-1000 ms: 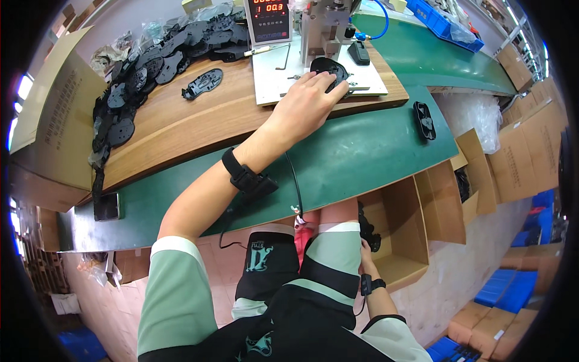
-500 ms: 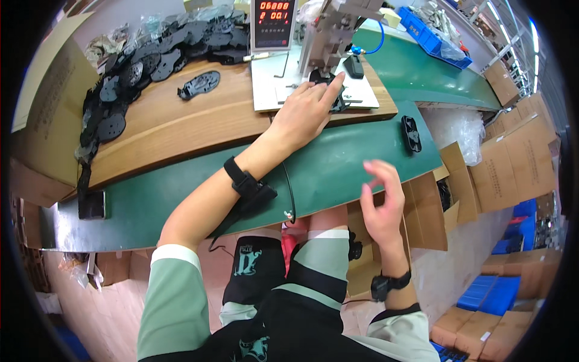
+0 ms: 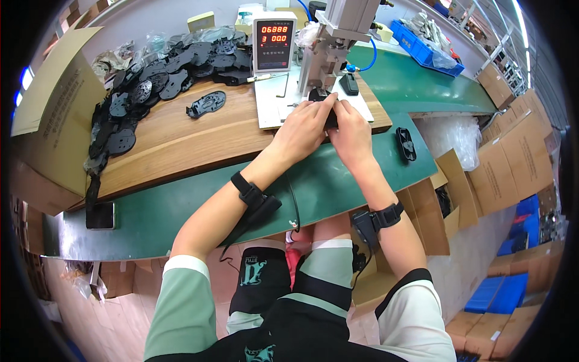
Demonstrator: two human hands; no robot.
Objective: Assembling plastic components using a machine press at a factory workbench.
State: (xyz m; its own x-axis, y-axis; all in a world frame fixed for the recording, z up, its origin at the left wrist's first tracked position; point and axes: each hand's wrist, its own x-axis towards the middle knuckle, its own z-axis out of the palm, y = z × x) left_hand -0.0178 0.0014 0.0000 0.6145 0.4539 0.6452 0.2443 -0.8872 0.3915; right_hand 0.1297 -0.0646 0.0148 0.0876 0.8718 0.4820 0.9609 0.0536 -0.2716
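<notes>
My left hand (image 3: 306, 125) and my right hand (image 3: 350, 130) meet on a black plastic part (image 3: 321, 96) lying on the white base plate (image 3: 271, 105) of a small grey press machine (image 3: 338, 27). Both hands grip the part from the near side, fingers closed around it; most of the part is hidden under them. Each wrist wears a black strap with a small device. A single black part (image 3: 206, 104) lies on the wooden board (image 3: 199, 139) to the left. Another black part (image 3: 406, 143) rests on the green belt (image 3: 181, 211) at the right.
A heap of black parts (image 3: 163, 72) covers the board's far left, beside an open cardboard box (image 3: 48, 120). A counter box with red digits (image 3: 274, 36) stands behind the plate. A phone (image 3: 100, 215) lies on the belt's left. Cardboard boxes (image 3: 506, 163) and blue bins (image 3: 416, 42) stand to the right.
My right hand rose from below the belt and joined my left hand on the black part at the press. My left hand stayed on the part.
</notes>
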